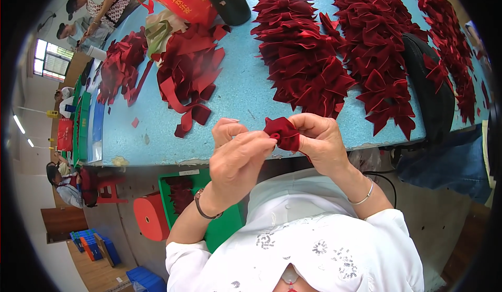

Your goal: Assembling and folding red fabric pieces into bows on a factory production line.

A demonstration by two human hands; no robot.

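Together, both hands, left hand (pixel 238 153) and right hand (pixel 319 140), pinch a dark red velvet bow (pixel 282 132) closed-fingered, held just above the near edge of the blue tabletop (pixel 240 93), beside rows of finished bows (pixel 303 56).

I'm looking at a craft workshop, a small assembly floor. Heaps of finished dark red velvet bows (pixel 303 56) are covering a long blue worktable (pixel 240 98), cut ribbon strips (pixel 188 77) are piling beside them, and other workers (pixel 97 7) are sitting along more tables.
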